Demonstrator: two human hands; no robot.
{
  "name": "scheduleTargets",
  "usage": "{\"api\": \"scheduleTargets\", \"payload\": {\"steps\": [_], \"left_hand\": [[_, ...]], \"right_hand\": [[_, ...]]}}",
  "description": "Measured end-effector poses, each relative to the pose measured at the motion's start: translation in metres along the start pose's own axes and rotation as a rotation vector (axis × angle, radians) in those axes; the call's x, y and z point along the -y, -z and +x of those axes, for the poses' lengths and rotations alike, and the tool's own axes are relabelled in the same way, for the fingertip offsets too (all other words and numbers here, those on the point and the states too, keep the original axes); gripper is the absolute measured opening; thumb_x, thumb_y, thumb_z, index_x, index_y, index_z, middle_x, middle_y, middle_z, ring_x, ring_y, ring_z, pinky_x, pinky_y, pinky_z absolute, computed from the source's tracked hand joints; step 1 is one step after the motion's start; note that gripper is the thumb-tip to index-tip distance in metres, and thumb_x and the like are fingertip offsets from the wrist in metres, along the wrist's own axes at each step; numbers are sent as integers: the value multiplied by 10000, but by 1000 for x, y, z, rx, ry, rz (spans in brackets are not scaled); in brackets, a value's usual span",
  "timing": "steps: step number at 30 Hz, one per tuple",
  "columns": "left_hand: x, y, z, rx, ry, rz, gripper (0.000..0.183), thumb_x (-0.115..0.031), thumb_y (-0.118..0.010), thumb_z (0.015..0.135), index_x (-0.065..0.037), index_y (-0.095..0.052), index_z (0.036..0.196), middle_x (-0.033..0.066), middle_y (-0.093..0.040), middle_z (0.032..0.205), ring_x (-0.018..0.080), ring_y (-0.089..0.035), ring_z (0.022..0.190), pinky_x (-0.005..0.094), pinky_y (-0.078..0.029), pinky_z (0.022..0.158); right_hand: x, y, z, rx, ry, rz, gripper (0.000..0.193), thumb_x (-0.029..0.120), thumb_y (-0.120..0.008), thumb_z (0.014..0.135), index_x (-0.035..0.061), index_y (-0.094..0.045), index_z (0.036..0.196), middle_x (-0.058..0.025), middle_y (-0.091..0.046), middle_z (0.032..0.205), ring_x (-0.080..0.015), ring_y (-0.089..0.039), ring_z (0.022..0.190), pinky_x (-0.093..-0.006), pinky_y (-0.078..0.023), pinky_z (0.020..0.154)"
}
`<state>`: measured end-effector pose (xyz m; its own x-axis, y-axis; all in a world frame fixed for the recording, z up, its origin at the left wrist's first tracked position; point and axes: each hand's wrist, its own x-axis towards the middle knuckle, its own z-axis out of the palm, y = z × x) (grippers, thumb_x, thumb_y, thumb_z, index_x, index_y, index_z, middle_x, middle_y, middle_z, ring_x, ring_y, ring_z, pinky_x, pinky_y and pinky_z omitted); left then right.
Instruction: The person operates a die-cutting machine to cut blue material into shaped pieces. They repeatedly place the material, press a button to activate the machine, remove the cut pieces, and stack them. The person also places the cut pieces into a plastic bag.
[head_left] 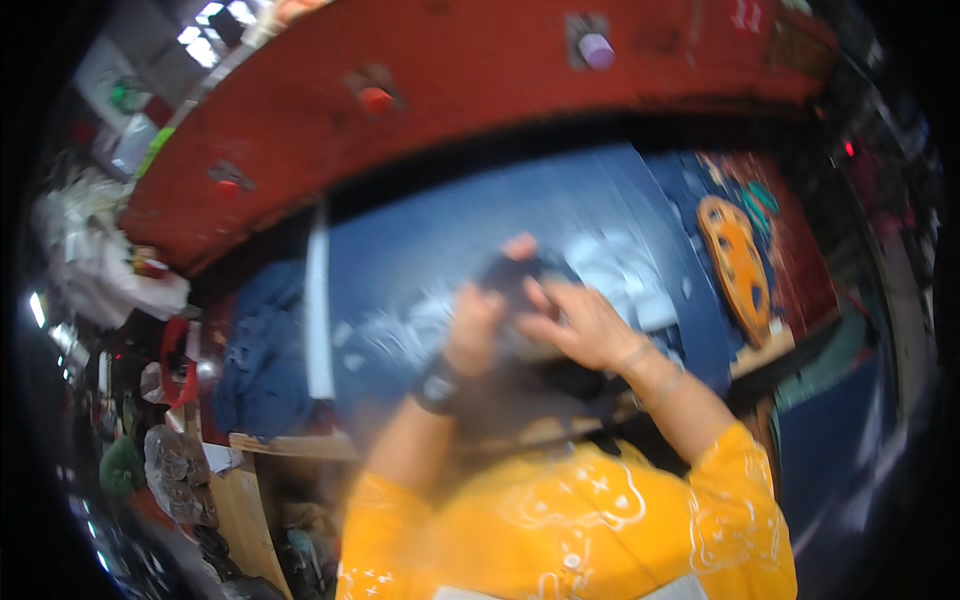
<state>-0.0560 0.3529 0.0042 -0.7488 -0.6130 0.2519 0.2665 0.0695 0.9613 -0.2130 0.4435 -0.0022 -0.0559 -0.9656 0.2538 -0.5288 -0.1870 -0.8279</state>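
Dark blue cloth piece (pixel 520 280) sits bunched between both hands over the blue counter (pixel 430 240), pinched from each side: left hand (pixel 475 325) fingers curled on its left edge, right hand (pixel 575 325) fingers closed over its top. One cloth piece in grip, two hands on it. Heavy blur, finer detail unreadable.
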Motion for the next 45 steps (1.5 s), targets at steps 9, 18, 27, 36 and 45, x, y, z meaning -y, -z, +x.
{"api": "scheduleTargets", "payload": {"steps": [9,18,27,36,45], "left_hand": [[14,-4,13,182,-19,64,572,-371,-499,941,11,-437,1362,49,-619,1015,136,-577,951,273,-468,861],[22,-3,18,193,74,-158,676,-483,-562,893,7,-455,1345,60,-638,1016,138,-598,936,277,-503,811],[4,-10,19,144,114,-186,625,-438,-509,900,33,-489,1309,99,-656,1039,168,-619,935,283,-508,808],[-17,-41,7,46,18,458,501,-235,-410,868,35,-520,1275,147,-623,1146,224,-595,1041,313,-440,937],[-14,-39,11,39,-58,462,411,-154,-434,933,5,-499,1307,64,-619,954,107,-570,840,263,-454,842]], "right_hand": [[-26,6,-11,52,71,80,259,216,-666,864,25,-493,834,-123,-536,686,-234,-524,606,-335,-447,601],[-50,-5,-19,123,-42,589,110,82,-597,920,-1,-526,934,5,-557,858,-70,-533,761,-246,-471,688],[-58,-4,-23,108,-150,614,384,85,-586,933,-55,-511,1282,-73,-626,1105,-126,-581,991,-275,-481,876],[-41,-4,-29,40,-13,466,145,66,-478,957,-18,-595,976,-20,-621,854,-92,-575,792,-244,-483,723],[-19,2,-28,18,-59,427,153,109,-551,918,-1,-640,975,-32,-651,781,-88,-599,774,-265,-484,737]]}}
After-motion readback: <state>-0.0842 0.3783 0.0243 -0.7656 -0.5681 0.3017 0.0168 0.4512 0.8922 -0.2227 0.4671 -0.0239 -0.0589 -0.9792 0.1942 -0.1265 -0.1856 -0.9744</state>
